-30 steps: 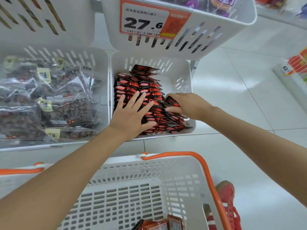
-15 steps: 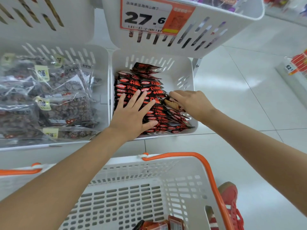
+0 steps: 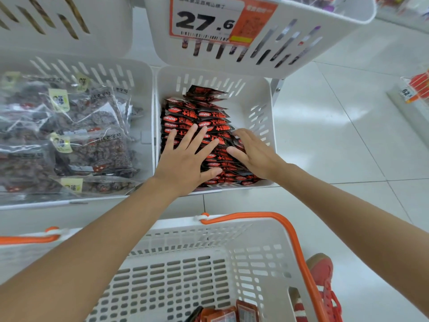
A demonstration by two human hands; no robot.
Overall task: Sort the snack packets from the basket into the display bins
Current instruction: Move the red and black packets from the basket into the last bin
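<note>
While pressing packets [image 3: 197,112] in bin [image 3: 269,108], spreads left hand [image 3: 185,166] fingers [image 3: 192,138] on top, lays right hand [image 3: 255,156] fingers together alongside. Likely light, slick; best pinched by edges.

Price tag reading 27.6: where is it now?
Head view, top centre: the price tag hangs on the front wall of the upper white bin, above the lower bin holding red-and-black packets.
</note>
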